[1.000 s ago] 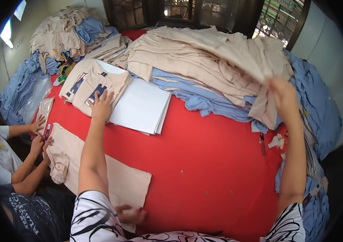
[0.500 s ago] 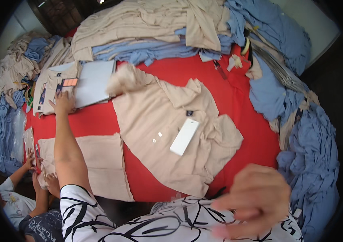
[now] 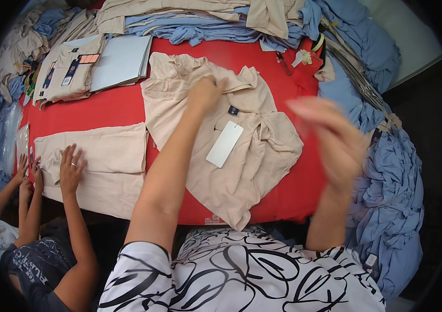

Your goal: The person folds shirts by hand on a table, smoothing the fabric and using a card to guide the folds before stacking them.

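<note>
A beige shirt (image 3: 231, 171) lies spread and rumpled in front of me on a red-covered table. My left hand (image 3: 205, 94) is on its upper part, fingers curled into the cloth; the fingertips are hidden. Close to that hand is a small dark neck label (image 3: 233, 110). A blank white card (image 3: 224, 144), shaped like a hang tag, rests on the shirt below the label. My right hand (image 3: 330, 138) is raised right of the shirt, apart from it and smeared by motion, so its fingers cannot be read.
Folded beige shirts (image 3: 67, 78) with tags lie at the far left beside a stack of grey-white boards (image 3: 122, 60). Co-workers' hands (image 3: 70, 169) touch another beige garment (image 3: 109, 148) at left. Blue garments (image 3: 387, 197) are heaped at right; beige and blue piles line the back.
My left hand has moved right from the folded shirts onto the spread shirt. The right hand has risen from near my body. A co-worker's hand now lies flatter on the left garment.
</note>
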The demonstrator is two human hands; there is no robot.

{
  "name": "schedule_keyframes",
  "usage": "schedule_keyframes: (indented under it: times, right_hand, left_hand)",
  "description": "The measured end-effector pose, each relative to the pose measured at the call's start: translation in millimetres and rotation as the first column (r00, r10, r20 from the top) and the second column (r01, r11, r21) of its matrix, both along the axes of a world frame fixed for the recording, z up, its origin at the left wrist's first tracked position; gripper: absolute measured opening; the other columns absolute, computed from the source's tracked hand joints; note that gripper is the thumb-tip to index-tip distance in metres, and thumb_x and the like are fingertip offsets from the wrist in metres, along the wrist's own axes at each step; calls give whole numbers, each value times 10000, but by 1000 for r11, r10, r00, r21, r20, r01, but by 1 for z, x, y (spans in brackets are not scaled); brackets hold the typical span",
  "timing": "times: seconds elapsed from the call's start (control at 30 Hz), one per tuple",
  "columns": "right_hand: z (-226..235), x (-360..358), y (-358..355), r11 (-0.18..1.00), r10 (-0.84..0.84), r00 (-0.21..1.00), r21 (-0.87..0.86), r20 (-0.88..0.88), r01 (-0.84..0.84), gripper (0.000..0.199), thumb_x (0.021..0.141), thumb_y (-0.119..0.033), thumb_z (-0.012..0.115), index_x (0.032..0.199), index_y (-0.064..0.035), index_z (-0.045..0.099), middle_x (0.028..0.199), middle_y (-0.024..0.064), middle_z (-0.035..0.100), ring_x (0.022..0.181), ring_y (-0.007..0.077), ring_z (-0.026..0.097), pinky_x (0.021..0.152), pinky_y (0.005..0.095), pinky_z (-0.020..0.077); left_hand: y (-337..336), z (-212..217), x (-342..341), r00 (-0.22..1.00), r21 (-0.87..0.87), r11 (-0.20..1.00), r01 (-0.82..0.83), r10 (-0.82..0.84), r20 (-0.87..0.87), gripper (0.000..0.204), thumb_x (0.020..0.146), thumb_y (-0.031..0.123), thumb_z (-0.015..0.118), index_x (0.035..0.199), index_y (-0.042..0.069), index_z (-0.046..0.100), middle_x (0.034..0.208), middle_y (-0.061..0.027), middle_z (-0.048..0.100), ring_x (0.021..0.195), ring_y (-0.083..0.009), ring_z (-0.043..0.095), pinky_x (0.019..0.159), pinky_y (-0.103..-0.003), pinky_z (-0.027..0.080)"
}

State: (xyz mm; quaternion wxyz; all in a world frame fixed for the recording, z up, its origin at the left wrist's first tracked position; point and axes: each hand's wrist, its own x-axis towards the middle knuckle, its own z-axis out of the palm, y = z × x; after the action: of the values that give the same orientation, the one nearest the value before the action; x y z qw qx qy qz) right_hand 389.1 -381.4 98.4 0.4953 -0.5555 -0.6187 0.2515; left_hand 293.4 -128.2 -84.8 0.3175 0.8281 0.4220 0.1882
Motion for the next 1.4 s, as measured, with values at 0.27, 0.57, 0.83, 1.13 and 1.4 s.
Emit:
schedule_keyframes:
  times: [0.27, 0.57, 0.83, 1.13, 1.4]
  right_hand:
    - [-117, -28, -6, 483, 356, 849, -855, 390, 190, 466, 885, -217, 635, 1327, -87, 566, 1313, 197, 530, 1209, 369, 499, 1001, 439, 417]
    - [-183, 12, 25, 802, -22, 974, -578, 223, 150, 272, 900, -171, 623, 1125, -23, 666, 1023, 161, 695, 924, 269, 671, 868, 370, 508]
    - [-133, 157, -181, 563, -712, 642, -316, 284, 764, 236, 950, -97, 516, 1144, 6, 605, 954, 131, 668, 870, 204, 636, 766, 302, 495]
    - [23, 152, -326, 977, 120, 604, 200, -788, 68, 130, 896, -159, 566, 794, -87, 603, 604, 25, 568, 529, 151, 543, 554, 278, 482]
    - [-7, 242, -75, 794, -541, 751, -66, 379, 605, 306, 964, -239, 558, 1154, -11, 631, 955, 33, 647, 905, 126, 592, 815, 275, 484]
  left_hand:
    - [-82, -53, -24, 971, 209, 973, 100, -142, 193, 279, 781, 157, 706, 1016, 71, 584, 951, -136, 617, 935, -347, 589, 800, -452, 443]
    - [-144, -32, -152, 966, -118, 993, -17, 47, 256, 202, 845, 138, 674, 930, 44, 517, 725, -111, 499, 663, -218, 508, 620, -353, 427]
    - [-110, 57, -285, 977, 69, 994, -84, 96, -188, 517, 813, 225, 742, 1227, -20, 552, 1109, -190, 597, 987, -284, 590, 833, -363, 485]
    - [-156, 38, -171, 896, -601, 716, 355, -444, 1, 674, 745, 248, 817, 1300, -39, 562, 1283, -163, 614, 1168, -299, 595, 992, -371, 454]
    - [23, 122, -144, 875, -270, 963, 5, 127, 467, 520, 877, 291, 716, 1239, -53, 571, 1195, -157, 644, 1115, -213, 626, 954, -316, 491]
